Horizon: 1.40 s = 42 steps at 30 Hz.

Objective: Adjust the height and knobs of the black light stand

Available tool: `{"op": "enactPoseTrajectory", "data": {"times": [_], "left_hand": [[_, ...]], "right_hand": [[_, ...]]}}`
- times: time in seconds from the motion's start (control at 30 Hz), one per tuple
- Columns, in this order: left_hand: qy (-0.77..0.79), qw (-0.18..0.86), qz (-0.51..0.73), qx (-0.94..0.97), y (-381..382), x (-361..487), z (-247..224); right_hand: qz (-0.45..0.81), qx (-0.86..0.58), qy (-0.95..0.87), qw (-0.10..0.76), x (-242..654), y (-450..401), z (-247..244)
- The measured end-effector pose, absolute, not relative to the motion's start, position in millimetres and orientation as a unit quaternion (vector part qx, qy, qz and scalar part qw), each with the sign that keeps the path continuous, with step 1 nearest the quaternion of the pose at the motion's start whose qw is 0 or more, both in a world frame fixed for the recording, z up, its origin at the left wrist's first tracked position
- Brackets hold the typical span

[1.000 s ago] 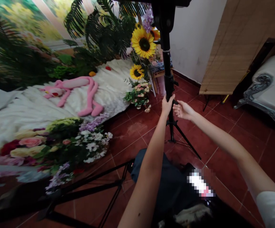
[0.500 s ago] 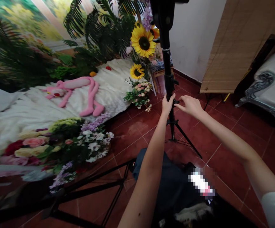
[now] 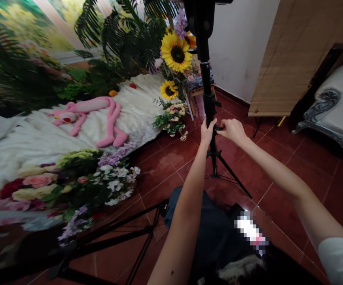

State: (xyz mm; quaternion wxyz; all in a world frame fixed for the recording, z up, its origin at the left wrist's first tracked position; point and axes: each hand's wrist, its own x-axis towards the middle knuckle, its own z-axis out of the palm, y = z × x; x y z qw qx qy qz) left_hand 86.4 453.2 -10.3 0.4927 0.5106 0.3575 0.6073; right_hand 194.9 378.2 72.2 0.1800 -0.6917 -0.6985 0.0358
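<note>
A black light stand rises upright in front of me, its splayed legs on the tiled floor. My left hand is wrapped round the pole at about mid-height. On the pole's right side, my right hand has thumb and fingers closed on a small black locking knob, which is mostly covered by the fingertips. A second knob sticks out from a collar higher up the pole. The dark head at the top of the stand is cut off by the frame edge.
A white fur cover bears a pink plush toy. Sunflowers and artificial flowers stand near it. Another black stand's legs cross the lower left. A silver-trimmed sofa and a bamboo blind are at right.
My right hand has moved slightly left, and its fingers have closed on the knob. My left hand stays on the pole. The view has shifted a little.
</note>
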Motion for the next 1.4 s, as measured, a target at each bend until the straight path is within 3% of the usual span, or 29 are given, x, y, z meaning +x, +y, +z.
{"op": "enactPoseTrajectory", "data": {"times": [0.17,0.43,0.67,0.83,1.03,1.3,1.4], "left_hand": [[0.373,0.494,0.601,0.506,451.7,86.8,-7.0],[0.412,0.509,0.563,0.504,452.5,86.1,-3.8],[0.452,0.476,0.524,0.542,438.0,74.8,-1.1],[0.491,0.464,0.514,0.528,387.0,-32.0,-27.5],[0.626,0.349,0.567,0.406,277.4,-242.5,-46.4],[0.74,-0.065,0.647,0.173,155.4,-428.3,-9.2],[0.726,-0.117,0.649,0.192,149.4,-462.9,1.1]], "right_hand": [[0.144,-0.676,-0.663,0.286,202.5,386.1,62.9],[0.508,-0.62,-0.427,0.419,196.7,389.6,55.5],[0.551,-0.604,-0.344,0.461,194.0,383.9,54.0],[0.528,-0.611,-0.292,0.512,167.8,367.1,34.6],[0.582,-0.591,-0.385,0.405,82.1,348.7,5.3],[0.627,-0.486,-0.537,0.286,-115.3,333.2,12.5],[0.628,-0.435,-0.61,0.212,-194.8,314.5,23.5]]}}
